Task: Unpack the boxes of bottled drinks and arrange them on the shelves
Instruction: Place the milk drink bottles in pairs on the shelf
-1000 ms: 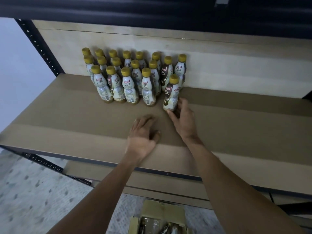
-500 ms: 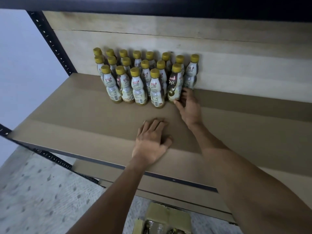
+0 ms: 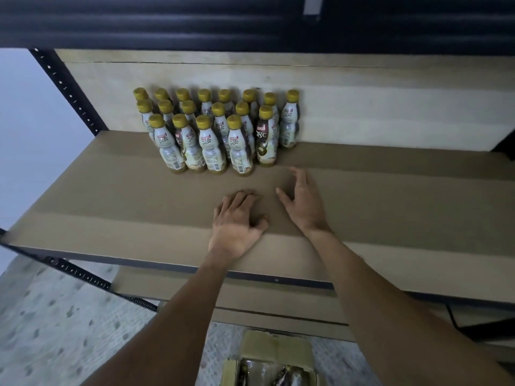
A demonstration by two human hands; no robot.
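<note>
- Bottles (image 3: 239, 146) stand clustered at the back of the shelf (image 3: 111, 190).
- Left hand (image 3: 237, 218) rests on the shelf, relaxed and empty.
- Right hand (image 3: 302, 204) is spread and empty, near the bottles.
- An opened box (image 3: 273, 355) sits on the floor below.

Bottles (image 3: 214, 132) grouped on shelf (image 3: 111, 196); hands empty.

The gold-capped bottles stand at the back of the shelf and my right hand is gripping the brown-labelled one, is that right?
No. The head view shows the right hand open, holding nothing, short of the brown-labelled bottle. The gold-capped bottles do stand at the back of the shelf.
</note>
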